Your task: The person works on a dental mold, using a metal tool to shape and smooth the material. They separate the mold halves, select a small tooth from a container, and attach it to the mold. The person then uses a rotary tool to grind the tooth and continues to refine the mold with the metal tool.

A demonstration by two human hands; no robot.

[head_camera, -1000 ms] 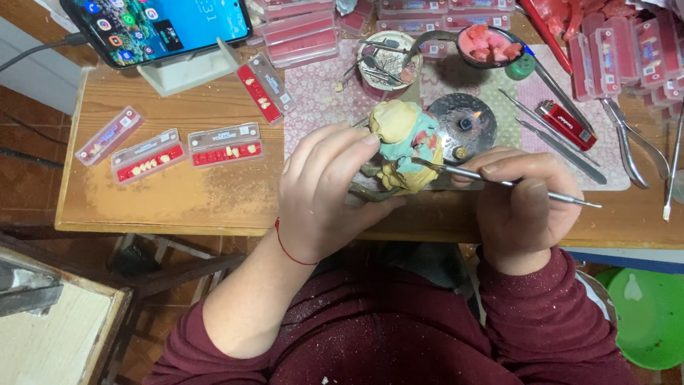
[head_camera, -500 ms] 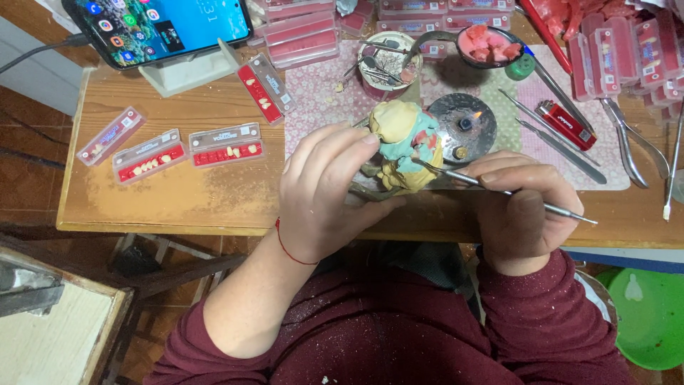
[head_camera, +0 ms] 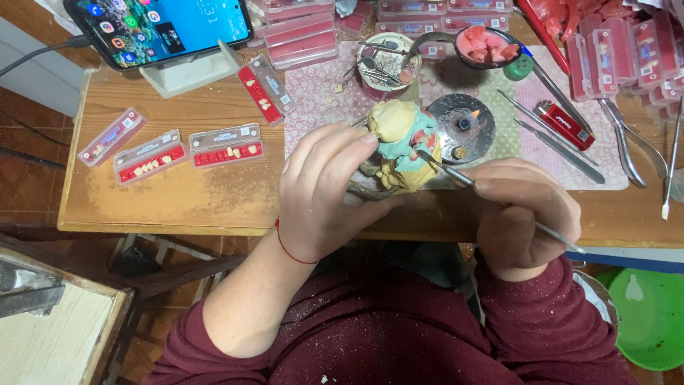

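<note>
At far left on the wooden counter [head_camera: 178, 199], three clear flat cases of artificial teeth [head_camera: 171, 151] lie in a loose row, with a phone [head_camera: 160, 25] propped on a pale stand behind them. Two further red tooth cases [head_camera: 265, 89] lie angled beside the stand. Centre: the left hand [head_camera: 324, 196], a red thread at the wrist, holds a yellow plaster dental model [head_camera: 400, 146] with teal and pink wax above the counter's front edge; its fingers [head_camera: 335, 146] curl around the model's left side, thumb underneath. Just behind the model sits a small round burner [head_camera: 462, 128] with a lit flame, and farther back a tin of tools [head_camera: 388, 60]. Right of centre, the right hand [head_camera: 524, 214] pinches a slim metal instrument [head_camera: 456, 175] between thumb and pressed-together fingers, its tip touching the wax on the model. Farther right lie a red lighter [head_camera: 566, 125], long metal tools [head_camera: 541, 139] and pliers [head_camera: 630, 142]. A green bowl [head_camera: 652, 317] sits below the counter at far right.
</note>
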